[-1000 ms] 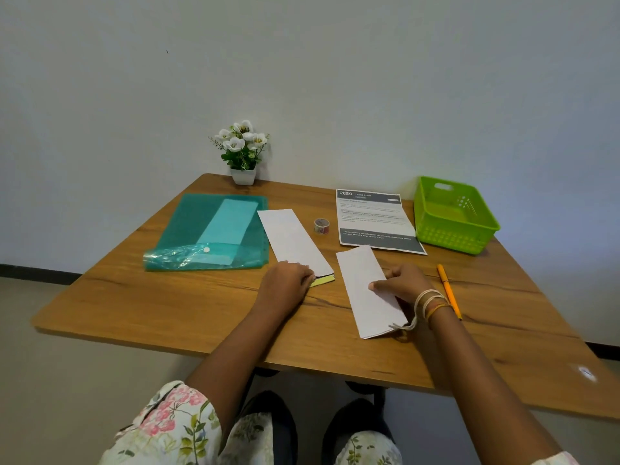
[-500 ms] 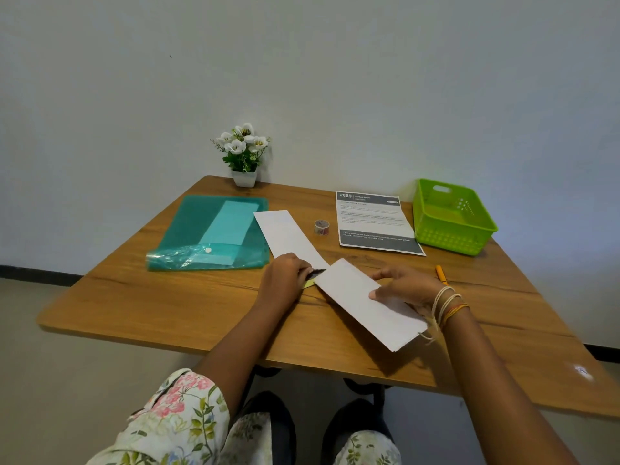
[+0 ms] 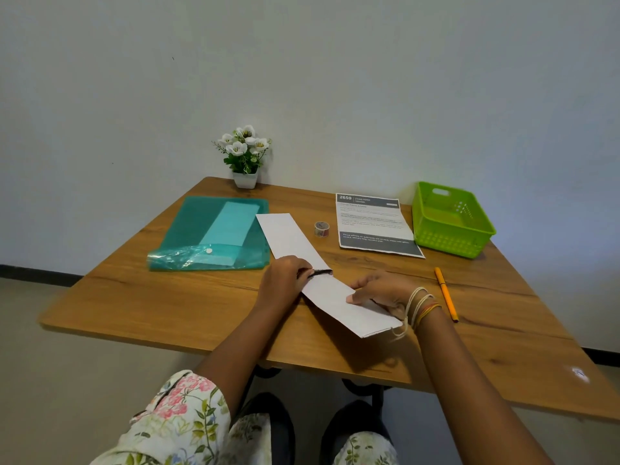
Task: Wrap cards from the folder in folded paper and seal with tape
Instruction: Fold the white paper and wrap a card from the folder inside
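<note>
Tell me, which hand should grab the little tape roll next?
Probably the left hand. It only pinches a dark card at the open end of the folded white paper, closer to the small patterned tape roll. The right hand holds that paper.

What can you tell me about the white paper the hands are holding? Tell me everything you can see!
The folded white paper is a long, narrow strip, plain and blank on the side showing. It slants across the near part of the wooden table. The right hand grips its near end, and the left hand is at its far end, where the opening looks dark. Whether something is being slid in there is too small to tell. Its far end meets another white strip.
</note>
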A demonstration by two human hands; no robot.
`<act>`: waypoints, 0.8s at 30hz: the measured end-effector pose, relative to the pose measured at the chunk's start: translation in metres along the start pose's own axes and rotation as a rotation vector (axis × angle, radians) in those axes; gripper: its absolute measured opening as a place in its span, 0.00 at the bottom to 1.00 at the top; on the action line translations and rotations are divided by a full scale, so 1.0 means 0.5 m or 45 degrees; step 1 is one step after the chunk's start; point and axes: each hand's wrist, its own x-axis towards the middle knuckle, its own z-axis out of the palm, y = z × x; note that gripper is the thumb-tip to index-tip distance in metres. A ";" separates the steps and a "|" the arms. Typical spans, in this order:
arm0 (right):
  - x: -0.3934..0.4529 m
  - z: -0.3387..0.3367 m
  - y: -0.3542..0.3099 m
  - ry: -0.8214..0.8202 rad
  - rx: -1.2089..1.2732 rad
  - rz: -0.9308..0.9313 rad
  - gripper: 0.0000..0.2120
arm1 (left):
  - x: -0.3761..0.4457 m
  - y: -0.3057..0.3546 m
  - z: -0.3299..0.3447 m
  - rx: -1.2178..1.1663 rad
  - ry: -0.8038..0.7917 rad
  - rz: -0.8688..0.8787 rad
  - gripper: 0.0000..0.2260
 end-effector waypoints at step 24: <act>0.006 0.040 -0.020 0.158 0.459 -0.185 0.08 | 0.008 0.000 -0.014 -0.424 -0.066 -0.315 0.04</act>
